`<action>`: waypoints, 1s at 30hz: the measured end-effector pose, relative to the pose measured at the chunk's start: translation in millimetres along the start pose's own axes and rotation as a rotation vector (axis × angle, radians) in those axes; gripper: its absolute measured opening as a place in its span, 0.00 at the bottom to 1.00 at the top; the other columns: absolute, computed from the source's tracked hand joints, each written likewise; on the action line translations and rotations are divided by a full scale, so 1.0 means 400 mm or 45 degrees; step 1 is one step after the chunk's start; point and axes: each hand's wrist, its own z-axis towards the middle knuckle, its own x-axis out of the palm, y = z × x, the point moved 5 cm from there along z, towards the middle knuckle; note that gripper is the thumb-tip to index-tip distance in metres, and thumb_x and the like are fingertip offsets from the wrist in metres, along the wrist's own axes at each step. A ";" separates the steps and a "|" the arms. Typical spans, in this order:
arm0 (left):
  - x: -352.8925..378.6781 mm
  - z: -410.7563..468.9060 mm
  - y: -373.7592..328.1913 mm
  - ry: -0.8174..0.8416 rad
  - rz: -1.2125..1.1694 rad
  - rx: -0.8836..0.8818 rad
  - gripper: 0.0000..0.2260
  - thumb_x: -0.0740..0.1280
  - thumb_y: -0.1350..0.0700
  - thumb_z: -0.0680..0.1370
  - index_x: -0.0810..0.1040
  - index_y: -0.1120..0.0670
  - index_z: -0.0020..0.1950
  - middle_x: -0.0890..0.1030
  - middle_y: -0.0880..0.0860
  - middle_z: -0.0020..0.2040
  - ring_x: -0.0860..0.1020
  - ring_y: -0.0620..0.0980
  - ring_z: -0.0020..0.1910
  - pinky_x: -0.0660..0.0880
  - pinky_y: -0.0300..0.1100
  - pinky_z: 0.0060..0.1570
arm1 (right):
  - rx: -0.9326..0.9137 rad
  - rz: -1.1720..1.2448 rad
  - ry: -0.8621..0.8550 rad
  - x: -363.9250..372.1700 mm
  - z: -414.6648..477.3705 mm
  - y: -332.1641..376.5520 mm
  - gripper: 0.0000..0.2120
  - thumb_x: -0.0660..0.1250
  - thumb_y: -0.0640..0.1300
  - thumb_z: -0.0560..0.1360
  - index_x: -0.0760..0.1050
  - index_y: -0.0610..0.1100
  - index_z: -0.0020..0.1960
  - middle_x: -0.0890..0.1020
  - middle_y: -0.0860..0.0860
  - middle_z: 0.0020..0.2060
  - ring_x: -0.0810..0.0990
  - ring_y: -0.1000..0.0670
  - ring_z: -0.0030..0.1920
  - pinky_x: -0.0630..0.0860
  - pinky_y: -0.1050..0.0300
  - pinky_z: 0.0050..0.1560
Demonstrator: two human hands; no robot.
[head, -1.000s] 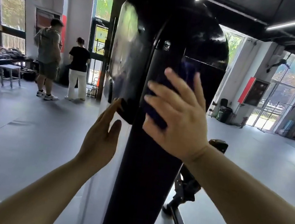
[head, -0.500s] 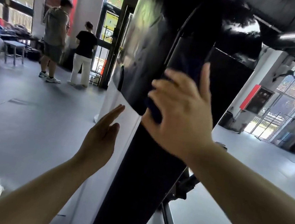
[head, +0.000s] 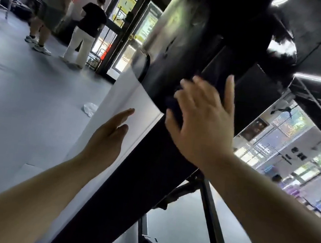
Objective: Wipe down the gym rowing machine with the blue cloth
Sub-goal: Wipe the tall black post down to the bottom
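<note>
The rowing machine's tall housing fills the middle of the view: a glossy black front face and a white side panel. My right hand lies flat with straight fingers on the black face and presses the dark blue cloth against it; only an edge of the cloth shows past my fingers. My left hand rests flat, fingers straight, on the white side panel, lower and to the left of the right hand.
Two people stand at the far left near a glass door. A white crumpled thing lies on the grey floor. The machine's black frame bars run below my right forearm. Windows and gear line the right wall.
The view has tilted and dropped. My right hand with the cloth has slid down the black face toward the white panel's edge. My left hand stays flat on the white side panel.
</note>
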 end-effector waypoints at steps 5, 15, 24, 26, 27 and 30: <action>-0.004 -0.038 0.046 -0.006 -0.163 -0.095 0.20 0.56 0.60 0.84 0.71 0.35 0.64 0.71 0.37 0.67 0.67 0.35 0.67 0.60 0.28 0.61 | -0.495 0.124 0.290 0.119 -0.192 0.158 0.19 0.63 0.54 0.73 0.80 0.48 0.60 0.80 0.52 0.63 0.72 0.49 0.70 0.43 0.41 0.77; -0.013 -0.037 -0.004 0.042 -0.091 -0.021 0.20 0.58 0.59 0.82 0.74 0.32 0.58 0.76 0.33 0.63 0.72 0.34 0.65 0.65 0.47 0.72 | 0.035 0.363 -0.359 0.087 -0.169 0.017 0.16 0.67 0.47 0.77 0.79 0.44 0.62 0.73 0.47 0.71 0.64 0.44 0.75 0.46 0.37 0.76; 0.060 -0.049 -0.103 -0.022 0.278 0.160 0.17 0.57 0.52 0.84 0.67 0.36 0.70 0.67 0.38 0.72 0.64 0.34 0.70 0.59 0.24 0.63 | -0.044 0.522 -0.532 0.094 -0.180 -0.100 0.15 0.65 0.45 0.79 0.75 0.44 0.66 0.71 0.45 0.71 0.66 0.43 0.74 0.51 0.36 0.76; 0.097 -0.043 -0.138 -0.038 0.229 0.241 0.17 0.57 0.48 0.84 0.65 0.38 0.73 0.67 0.35 0.71 0.63 0.31 0.70 0.59 0.26 0.65 | 0.195 0.659 -0.655 0.095 -0.188 -0.109 0.16 0.65 0.46 0.80 0.75 0.42 0.66 0.70 0.43 0.72 0.65 0.41 0.75 0.56 0.31 0.73; 0.115 -0.042 -0.146 -0.048 0.209 0.294 0.18 0.56 0.46 0.82 0.64 0.37 0.72 0.66 0.34 0.70 0.63 0.31 0.70 0.59 0.30 0.69 | 0.245 0.720 -0.655 0.115 -0.218 -0.083 0.18 0.64 0.47 0.81 0.73 0.42 0.68 0.67 0.43 0.73 0.62 0.42 0.76 0.58 0.29 0.71; 0.148 -0.068 -0.116 -0.103 0.325 0.374 0.19 0.52 0.40 0.79 0.57 0.31 0.70 0.60 0.32 0.74 0.57 0.31 0.74 0.55 0.41 0.76 | 0.167 0.748 -0.490 0.213 -0.352 0.049 0.23 0.63 0.48 0.80 0.65 0.46 0.73 0.62 0.46 0.76 0.56 0.47 0.78 0.62 0.32 0.71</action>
